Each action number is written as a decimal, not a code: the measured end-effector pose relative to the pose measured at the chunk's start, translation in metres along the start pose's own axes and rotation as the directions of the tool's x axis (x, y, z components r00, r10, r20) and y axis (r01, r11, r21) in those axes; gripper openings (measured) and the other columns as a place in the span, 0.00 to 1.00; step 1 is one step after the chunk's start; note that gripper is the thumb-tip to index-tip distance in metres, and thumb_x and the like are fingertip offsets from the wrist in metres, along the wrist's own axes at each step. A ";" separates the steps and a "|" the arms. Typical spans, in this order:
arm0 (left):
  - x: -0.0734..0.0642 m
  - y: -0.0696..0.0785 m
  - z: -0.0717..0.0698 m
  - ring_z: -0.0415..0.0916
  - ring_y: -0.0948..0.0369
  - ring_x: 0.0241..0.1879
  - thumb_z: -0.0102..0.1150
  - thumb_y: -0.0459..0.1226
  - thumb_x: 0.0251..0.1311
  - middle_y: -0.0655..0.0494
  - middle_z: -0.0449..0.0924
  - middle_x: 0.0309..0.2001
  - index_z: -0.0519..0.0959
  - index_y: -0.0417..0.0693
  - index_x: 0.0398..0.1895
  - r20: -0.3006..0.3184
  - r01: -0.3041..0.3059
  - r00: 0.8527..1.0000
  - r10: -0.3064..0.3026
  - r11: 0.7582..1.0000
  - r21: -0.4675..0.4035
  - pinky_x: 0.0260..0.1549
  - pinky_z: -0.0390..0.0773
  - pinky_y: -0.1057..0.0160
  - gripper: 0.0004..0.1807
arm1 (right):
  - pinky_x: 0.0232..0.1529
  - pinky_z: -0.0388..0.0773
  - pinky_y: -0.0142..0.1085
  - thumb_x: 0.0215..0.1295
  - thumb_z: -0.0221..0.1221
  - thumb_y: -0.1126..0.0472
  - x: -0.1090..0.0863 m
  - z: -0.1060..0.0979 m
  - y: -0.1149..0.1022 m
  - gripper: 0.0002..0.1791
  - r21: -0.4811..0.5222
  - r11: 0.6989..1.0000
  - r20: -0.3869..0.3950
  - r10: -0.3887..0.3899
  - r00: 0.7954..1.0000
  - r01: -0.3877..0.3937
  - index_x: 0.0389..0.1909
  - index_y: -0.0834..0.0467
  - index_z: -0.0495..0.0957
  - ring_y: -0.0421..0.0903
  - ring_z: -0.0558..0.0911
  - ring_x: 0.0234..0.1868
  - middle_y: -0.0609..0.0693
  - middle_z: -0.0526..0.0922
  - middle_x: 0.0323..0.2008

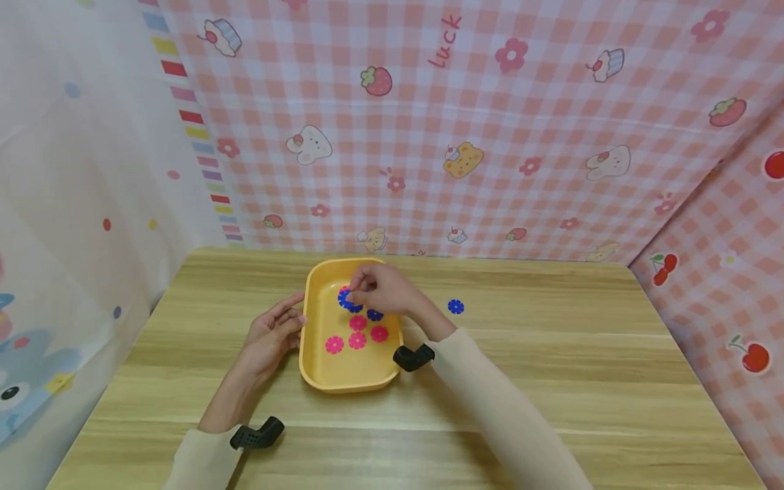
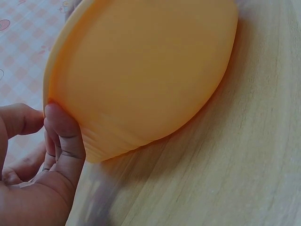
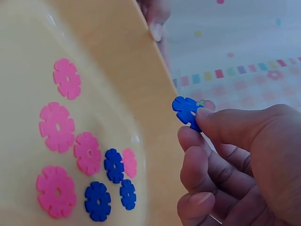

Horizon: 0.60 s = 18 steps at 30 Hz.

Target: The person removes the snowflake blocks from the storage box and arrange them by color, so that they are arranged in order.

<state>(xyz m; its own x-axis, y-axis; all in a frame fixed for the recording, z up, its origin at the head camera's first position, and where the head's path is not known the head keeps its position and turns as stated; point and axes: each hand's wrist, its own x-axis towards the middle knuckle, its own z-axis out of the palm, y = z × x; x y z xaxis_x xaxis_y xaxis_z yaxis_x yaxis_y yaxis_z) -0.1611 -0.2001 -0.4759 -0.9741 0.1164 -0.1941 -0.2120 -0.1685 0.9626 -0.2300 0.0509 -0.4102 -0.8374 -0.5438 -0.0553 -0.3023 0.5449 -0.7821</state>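
Observation:
A yellow tray [image 1: 350, 385] stands on the wooden table with several pink snowflake discs [image 1: 334, 345] and several blue snowflake discs [image 1: 375, 315] lying flat in it. At the tray's left side, my left hand [image 1: 265, 340] pinches the rim between thumb and fingers, which shows close up in the left wrist view. Over the far part of the tray, my right hand [image 1: 392, 291] pinches a blue snowflake disc [image 3: 182, 109] between thumb and forefinger, above the other discs. Part of that disc is hidden under the thumb.
On the table [image 1: 527, 381], right of the tray, lies a lone blue snowflake disc [image 1: 456, 307]. A pink checked cloth [image 1: 416, 136] hangs along the table's back edge, with more printed cloth at both sides.

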 end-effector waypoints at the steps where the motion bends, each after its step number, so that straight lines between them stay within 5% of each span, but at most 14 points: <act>1: 0.000 0.000 0.000 0.77 0.67 0.34 0.54 0.28 0.73 0.61 0.77 0.41 0.62 0.41 0.78 0.002 -0.002 1.000 0.002 1.000 0.000 0.32 0.83 0.69 0.31 | 0.32 0.76 0.30 0.70 0.65 0.57 -0.003 -0.001 0.000 0.05 0.009 1.000 -0.007 -0.007 1.000 0.007 0.38 0.54 0.80 0.42 0.79 0.31 0.48 0.85 0.32; 18: -0.001 0.001 -0.002 0.76 0.67 0.34 0.53 0.29 0.74 0.64 0.75 0.40 0.62 0.41 0.78 0.017 -0.014 1.000 0.014 1.000 0.025 0.32 0.82 0.69 0.30 | 0.34 0.79 0.33 0.71 0.64 0.57 -0.047 -0.017 0.011 0.05 0.120 0.993 -0.149 0.027 0.989 -0.009 0.42 0.54 0.80 0.47 0.79 0.33 0.49 0.83 0.35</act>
<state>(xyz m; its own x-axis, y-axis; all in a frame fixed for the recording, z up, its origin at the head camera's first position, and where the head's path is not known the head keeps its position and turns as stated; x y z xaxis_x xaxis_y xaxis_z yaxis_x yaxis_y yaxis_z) -0.1603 -0.2020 -0.4755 -0.9754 0.1308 -0.1777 -0.1962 -0.1456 0.9697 -0.2016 0.0937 -0.4057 -0.9036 -0.4281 0.0169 -0.2382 0.4692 -0.8504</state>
